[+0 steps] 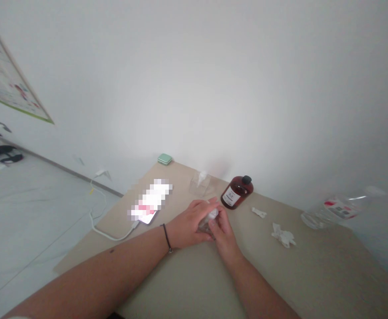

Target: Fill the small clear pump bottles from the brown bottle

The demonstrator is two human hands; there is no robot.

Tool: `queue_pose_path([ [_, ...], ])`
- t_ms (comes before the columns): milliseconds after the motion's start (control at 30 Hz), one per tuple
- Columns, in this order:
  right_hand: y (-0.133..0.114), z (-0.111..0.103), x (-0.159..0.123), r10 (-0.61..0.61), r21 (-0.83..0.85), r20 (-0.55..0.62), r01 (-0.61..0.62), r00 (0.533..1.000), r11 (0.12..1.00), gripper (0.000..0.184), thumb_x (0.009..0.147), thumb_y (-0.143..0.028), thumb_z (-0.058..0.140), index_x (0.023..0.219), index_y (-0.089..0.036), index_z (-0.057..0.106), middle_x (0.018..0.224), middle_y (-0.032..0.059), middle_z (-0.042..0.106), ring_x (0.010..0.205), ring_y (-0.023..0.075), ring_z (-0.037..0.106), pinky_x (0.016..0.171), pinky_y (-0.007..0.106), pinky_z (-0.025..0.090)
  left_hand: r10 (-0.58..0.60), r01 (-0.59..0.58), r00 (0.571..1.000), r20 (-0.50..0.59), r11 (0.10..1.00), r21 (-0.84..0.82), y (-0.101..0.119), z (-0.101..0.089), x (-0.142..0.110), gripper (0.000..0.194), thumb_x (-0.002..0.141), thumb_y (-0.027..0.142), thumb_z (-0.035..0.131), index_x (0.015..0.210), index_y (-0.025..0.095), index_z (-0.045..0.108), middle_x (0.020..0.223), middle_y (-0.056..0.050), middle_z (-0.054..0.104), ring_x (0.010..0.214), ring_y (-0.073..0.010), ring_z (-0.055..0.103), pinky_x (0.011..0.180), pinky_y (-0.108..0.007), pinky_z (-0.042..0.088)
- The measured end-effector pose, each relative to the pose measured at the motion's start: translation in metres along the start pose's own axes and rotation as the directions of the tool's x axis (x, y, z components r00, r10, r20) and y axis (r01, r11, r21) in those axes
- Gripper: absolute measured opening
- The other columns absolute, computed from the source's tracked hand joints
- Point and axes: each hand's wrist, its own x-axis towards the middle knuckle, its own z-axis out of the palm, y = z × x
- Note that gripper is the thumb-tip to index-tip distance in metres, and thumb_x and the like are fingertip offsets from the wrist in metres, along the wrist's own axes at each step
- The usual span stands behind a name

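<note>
Over the middle of the table, both hands are closed together around a small clear bottle (204, 227) with a whitish top. My left hand (190, 225) wraps it from the left, with a thin black band at the wrist. From the right, my right hand (226, 231) grips it, its thumb lying near the whitish top. Much of the bottle is hidden by the fingers. Just behind the hands stands a clear tissue box (197, 188) with a white tissue poking out. A dark brown bottle (237, 193) with a black cap and white label is close beyond my right hand.
A lit phone (151, 199) lies at the left, its white cable (112, 238) hanging off the table edge. A green case (165, 159) sits at the back corner. Crumpled tissue (283, 235), a small white scrap (259, 212) and a clear plastic bottle (338, 209) are at the right.
</note>
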Motion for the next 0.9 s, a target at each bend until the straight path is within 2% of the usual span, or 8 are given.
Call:
queue_pose_path([
  [267, -0.0008, -0.0008, 0.0000, 0.002, -0.013, -0.019, -0.002, 1.000, 1.000, 0.038, 0.092, -0.058, 0.058, 0.119, -0.033, 0.062, 0.123, 0.0027, 0.063, 0.121, 0.0245, 0.055, 0.109, 0.042, 0.040, 0.033, -0.033, 0.999, -0.011, 0.999, 0.009, -0.0011, 0.0004, -0.0010, 0.094, 0.077, 0.026, 0.080, 0.155, 0.023, 0.029, 0.160, -0.013, 0.037, 0.141, -0.0341, 0.037, 0.119, -0.054, 0.032],
  [433, -0.0019, -0.0001, 0.0009, -0.013, -0.018, 0.001, 0.013, 1.000, 1.000, 0.042, 0.085, -0.060, 0.066, 0.113, -0.030, 0.060, 0.111, 0.0024, 0.066, 0.104, 0.0233, 0.061, 0.096, 0.040, 0.049, 0.006, -0.006, 1.000, -0.008, 1.000, 0.001, -0.0009, 0.0004, -0.0006, 0.092, 0.076, 0.024, 0.080, 0.154, 0.023, 0.032, 0.159, -0.014, 0.038, 0.140, -0.0335, 0.038, 0.117, -0.055, 0.034],
  [633, -0.0012, -0.0001, 0.0004, -0.013, -0.025, -0.007, 0.013, 1.000, 1.000, 0.038, 0.091, -0.057, 0.061, 0.118, -0.031, 0.061, 0.119, 0.0028, 0.064, 0.115, 0.0233, 0.057, 0.103, 0.039, 0.044, 0.016, -0.016, 1.000, -0.011, 1.000, -0.010, -0.0002, 0.0000, 0.0005, 0.097, 0.074, 0.025, 0.083, 0.155, 0.024, 0.030, 0.158, -0.015, 0.039, 0.140, -0.0344, 0.039, 0.118, -0.056, 0.033],
  [800, 0.0031, -0.0009, 0.0006, -0.024, -0.024, 0.013, 0.024, 1.000, 0.999, 0.039, 0.087, -0.056, 0.066, 0.115, -0.030, 0.059, 0.112, 0.0024, 0.066, 0.101, 0.0224, 0.061, 0.092, 0.038, 0.050, 0.006, -0.006, 1.000, -0.005, 1.000, 0.001, 0.0003, 0.0002, 0.0001, 0.093, 0.076, 0.022, 0.080, 0.155, 0.024, 0.030, 0.158, -0.014, 0.039, 0.140, -0.0329, 0.039, 0.117, -0.055, 0.034],
  [900, 0.0011, -0.0012, 0.0006, -0.016, -0.038, 0.002, 0.016, 1.000, 0.999, 0.036, 0.090, -0.054, 0.062, 0.118, -0.031, 0.060, 0.119, 0.0029, 0.064, 0.112, 0.0231, 0.059, 0.101, 0.040, 0.045, 0.000, 0.000, 1.000, -0.007, 1.000, -0.004, -0.0003, 0.0005, 0.0002, 0.095, 0.075, 0.024, 0.081, 0.155, 0.024, 0.030, 0.158, -0.014, 0.039, 0.140, -0.0330, 0.039, 0.118, -0.055, 0.034],
])
